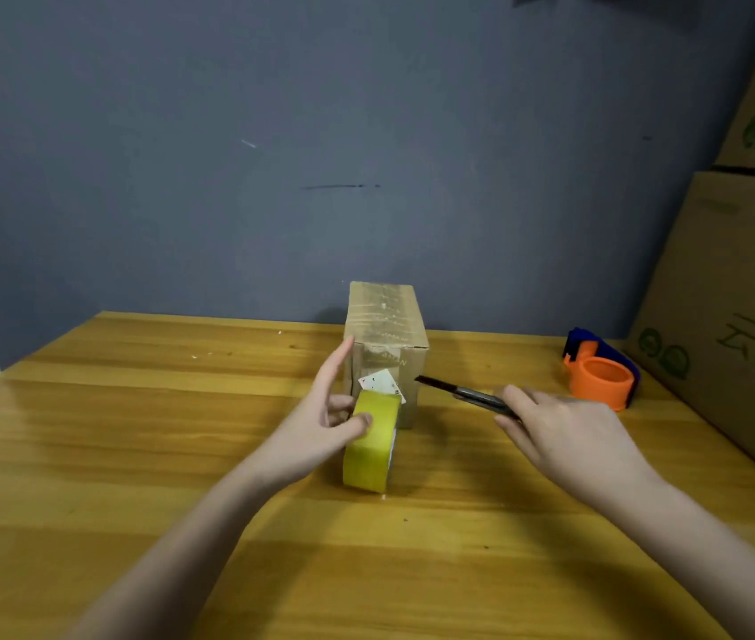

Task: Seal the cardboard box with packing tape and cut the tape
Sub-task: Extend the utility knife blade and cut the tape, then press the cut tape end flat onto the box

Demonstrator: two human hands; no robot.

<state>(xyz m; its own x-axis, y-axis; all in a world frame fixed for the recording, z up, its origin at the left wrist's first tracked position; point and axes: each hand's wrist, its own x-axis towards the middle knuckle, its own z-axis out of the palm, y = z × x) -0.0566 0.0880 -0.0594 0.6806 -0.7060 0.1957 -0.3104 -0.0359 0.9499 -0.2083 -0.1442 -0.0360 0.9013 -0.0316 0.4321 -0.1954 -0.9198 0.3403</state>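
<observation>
A small cardboard box [387, 330] stands upright near the back of the wooden table [135, 431], with shiny tape along its top and down its near face. A yellow roll of packing tape [371, 450] stands on edge just in front of it. My left hand [324, 422] holds the roll, thumb on its top, forefinger stretched up beside the box's left edge. A white tag [382, 382] shows on the box just above the roll. My right hand [555, 436] grips a dark utility knife [458, 391], blade pointing left toward the box's near face.
An orange and blue tape dispenser [601, 371] sits at the back right of the table. Large printed cardboard cartons [735, 325] are stacked along the right edge. A grey wall rises behind the table.
</observation>
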